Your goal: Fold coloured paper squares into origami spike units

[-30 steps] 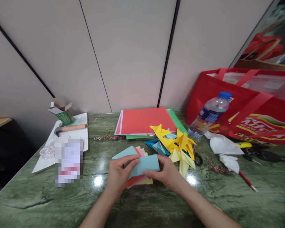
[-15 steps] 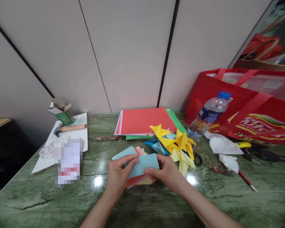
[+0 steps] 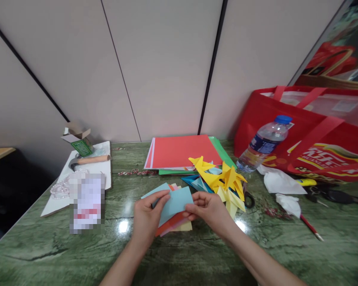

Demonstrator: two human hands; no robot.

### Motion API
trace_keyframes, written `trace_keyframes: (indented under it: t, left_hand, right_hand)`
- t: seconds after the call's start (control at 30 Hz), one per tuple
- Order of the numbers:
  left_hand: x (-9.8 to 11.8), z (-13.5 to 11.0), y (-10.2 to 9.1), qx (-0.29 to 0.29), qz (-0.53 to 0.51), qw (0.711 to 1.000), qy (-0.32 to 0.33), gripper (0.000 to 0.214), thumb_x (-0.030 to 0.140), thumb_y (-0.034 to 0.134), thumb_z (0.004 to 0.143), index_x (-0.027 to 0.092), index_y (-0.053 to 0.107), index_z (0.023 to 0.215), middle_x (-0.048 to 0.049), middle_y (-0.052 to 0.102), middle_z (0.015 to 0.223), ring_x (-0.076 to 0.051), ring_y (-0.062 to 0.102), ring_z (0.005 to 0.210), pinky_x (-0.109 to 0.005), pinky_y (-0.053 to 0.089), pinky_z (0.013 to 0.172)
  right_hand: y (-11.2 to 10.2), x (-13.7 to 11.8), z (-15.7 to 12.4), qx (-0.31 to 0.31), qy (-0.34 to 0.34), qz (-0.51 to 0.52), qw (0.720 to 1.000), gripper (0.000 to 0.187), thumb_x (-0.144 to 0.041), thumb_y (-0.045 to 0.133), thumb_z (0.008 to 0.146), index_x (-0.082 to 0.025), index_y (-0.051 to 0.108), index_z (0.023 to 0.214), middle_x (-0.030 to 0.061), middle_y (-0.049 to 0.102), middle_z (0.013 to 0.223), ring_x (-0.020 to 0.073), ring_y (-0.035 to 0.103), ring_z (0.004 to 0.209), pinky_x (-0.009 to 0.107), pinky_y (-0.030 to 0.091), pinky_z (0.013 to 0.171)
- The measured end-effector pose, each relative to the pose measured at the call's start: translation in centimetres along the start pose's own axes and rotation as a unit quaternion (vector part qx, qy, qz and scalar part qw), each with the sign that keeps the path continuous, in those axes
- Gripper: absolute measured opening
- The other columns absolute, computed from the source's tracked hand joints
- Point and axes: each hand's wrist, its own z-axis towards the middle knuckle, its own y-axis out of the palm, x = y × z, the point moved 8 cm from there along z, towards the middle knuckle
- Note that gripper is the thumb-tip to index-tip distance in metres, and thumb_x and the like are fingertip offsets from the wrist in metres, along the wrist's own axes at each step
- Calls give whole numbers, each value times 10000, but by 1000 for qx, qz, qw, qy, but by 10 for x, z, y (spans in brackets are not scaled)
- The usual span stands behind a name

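Observation:
Both hands hold a light blue paper sheet [image 3: 176,201] just above a small stack of coloured paper squares [image 3: 174,226] on the green marble table [image 3: 179,254]. My left hand [image 3: 147,218] pinches the sheet's left edge with thumb and fingers. My right hand [image 3: 207,208] pinches its right edge. Folded yellow and blue paper shapes [image 3: 223,182] lie right beside my right hand.
A pile of larger red and green sheets [image 3: 179,153] lies at the back. A water bottle [image 3: 264,143] leans on a red bag [image 3: 310,131] at right, with crumpled tissues [image 3: 279,180], scissors [image 3: 249,198] and a brush [image 3: 310,226]. At left, a hammer [image 3: 89,160] and small box [image 3: 77,141] rest on white board.
The blue sheet has been lifted and turned a little; its right edge now sits further left, and my right hand's fingers have shifted along that edge. My left hand stays about where it was.

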Motion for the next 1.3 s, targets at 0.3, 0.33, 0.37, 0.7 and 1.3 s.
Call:
trace_keyframes:
  t: [0.3, 0.33, 0.37, 0.7, 1.3]
  left_hand:
    - [6, -4, 12, -46, -7, 999, 27, 110, 197, 658, 647, 236, 745, 702, 1, 741, 720, -208, 669, 657, -282, 524, 652]
    - [6, -5, 14, -53, -4, 998, 35, 113, 198, 657, 651, 238, 746, 708, 1, 741, 719, -205, 669, 653, -277, 522, 650]
    - [6, -6, 16, -60, -1, 997, 43, 117, 197, 656, 655, 241, 746, 715, 0, 742, 724, -202, 670, 653, -274, 521, 654]
    - [10, -11, 21, -72, 39, 993, 90, 137, 181, 646, 684, 245, 744, 754, -12, 742, 757, -200, 678, 656, -274, 520, 663]
    - [21, -11, 13, -59, 88, 970, 218, 160, 139, 592, 741, 195, 726, 809, -18, 743, 761, -159, 677, 628, -230, 526, 614]
  right_hand:
    - [10, -2, -5, -40, -39, -70, 996, 325, -206, 720, 571, -167, 527, 829, -44, 622, 605, 133, 600, 517, 236, 485, 496]
    - [11, -2, -5, -38, -43, -83, 995, 330, -184, 705, 574, -172, 522, 849, -54, 605, 592, 128, 584, 495, 230, 472, 474]
    - [10, -2, -5, -36, -46, -92, 994, 346, -165, 690, 573, -177, 518, 873, -63, 589, 582, 125, 570, 480, 226, 463, 460]
    - [6, -6, -9, 2, -76, -184, 980, 331, -133, 624, 580, -178, 510, 888, -54, 612, 550, 145, 592, 484, 229, 472, 458]
    - [6, 4, -1, -18, -20, -59, 998, 225, -168, 616, 609, -190, 459, 769, -35, 656, 566, 191, 676, 550, 296, 557, 547]
